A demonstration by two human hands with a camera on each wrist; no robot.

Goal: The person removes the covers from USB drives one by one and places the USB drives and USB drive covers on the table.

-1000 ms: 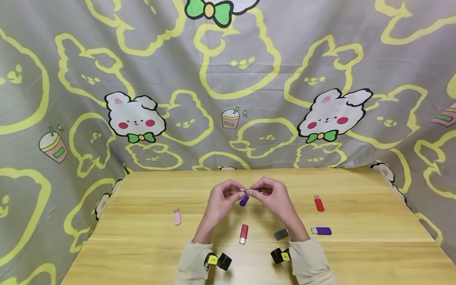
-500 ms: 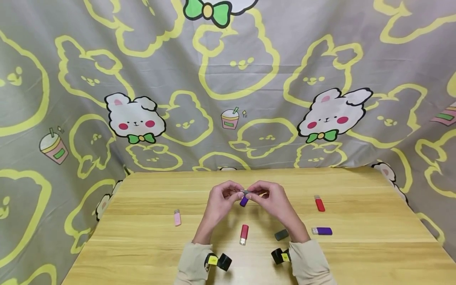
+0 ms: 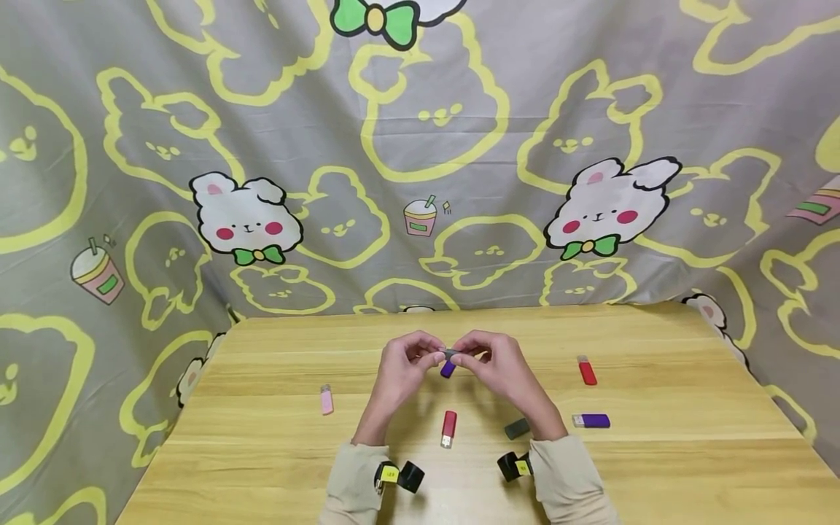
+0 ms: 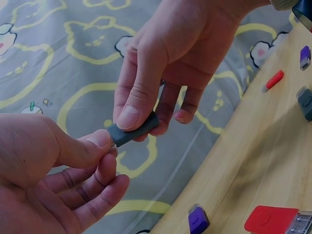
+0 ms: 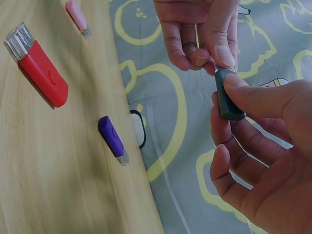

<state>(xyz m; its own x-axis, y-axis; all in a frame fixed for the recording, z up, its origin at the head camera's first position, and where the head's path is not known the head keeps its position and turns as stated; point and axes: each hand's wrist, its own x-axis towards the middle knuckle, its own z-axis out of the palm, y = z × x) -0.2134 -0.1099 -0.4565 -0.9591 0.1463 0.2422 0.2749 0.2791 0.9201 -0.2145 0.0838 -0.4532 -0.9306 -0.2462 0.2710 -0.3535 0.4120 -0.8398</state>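
Pinching a dark grey USB flash drive (image 5: pixel 228 103), body in my right hand (image 3: pixel 497 364), connector end (image 4: pixel 115 143) in my left hand (image 3: pixel 399 368), I hold it above the wooden table (image 3: pixel 262 452) toward its far side.

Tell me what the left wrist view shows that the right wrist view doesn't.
Left wrist view only: loose gray USB stick, farther red stick, farther purple stick, black wrist device, sleeve edge.
Right wrist view only: pink stick.
Both: the left hand and right hand pinching the held gray stick, nearer red stick, nearer purple stick, tabletop and patterned cloth.
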